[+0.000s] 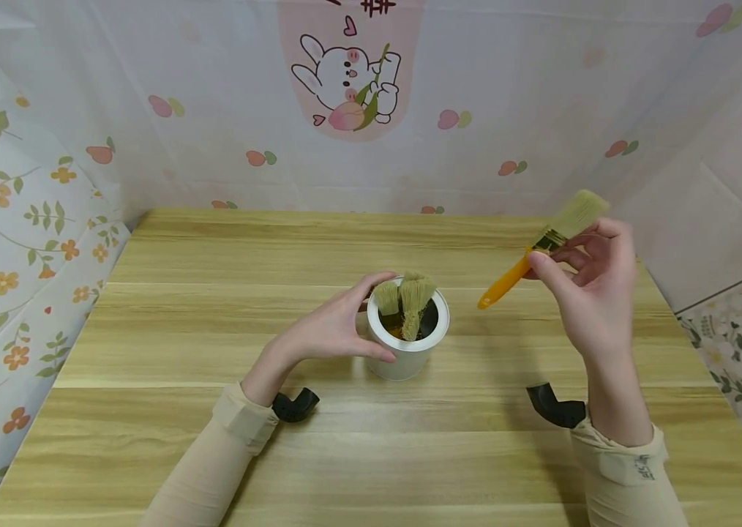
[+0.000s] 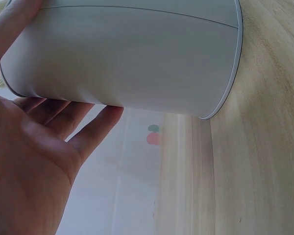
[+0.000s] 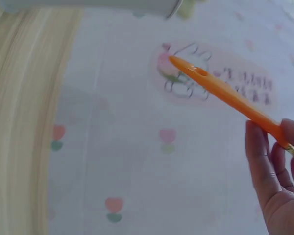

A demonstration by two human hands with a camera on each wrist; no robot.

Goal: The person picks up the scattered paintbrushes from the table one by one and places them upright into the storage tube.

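My left hand (image 1: pixel 328 322) grips a white cylindrical container (image 1: pixel 397 366) that stands upright on the table, thumb in front and fingers round the back. In the left wrist view, the fingers curve along the container's smooth side (image 2: pixel 122 58). Bristle ends of paintbrushes (image 1: pixel 416 296) stick up out of its opening; their handles are mostly hidden inside. To the right, above the table, my right hand (image 1: pixel 598 293) pinches another paintbrush (image 1: pixel 509 284) near its metal band. Its pale bristles point up and away to the right, and its orange handle (image 3: pixel 225 93) slants down toward the container.
The wood-grain table (image 1: pixel 213 454) reaches back to a hanging cloth (image 1: pixel 213 95) printed with a rabbit and small fruits. A flower-patterned cloth (image 1: pixel 9 241) hangs on the left. Black curved mounts (image 1: pixel 558 406) are fixed at both wrists.
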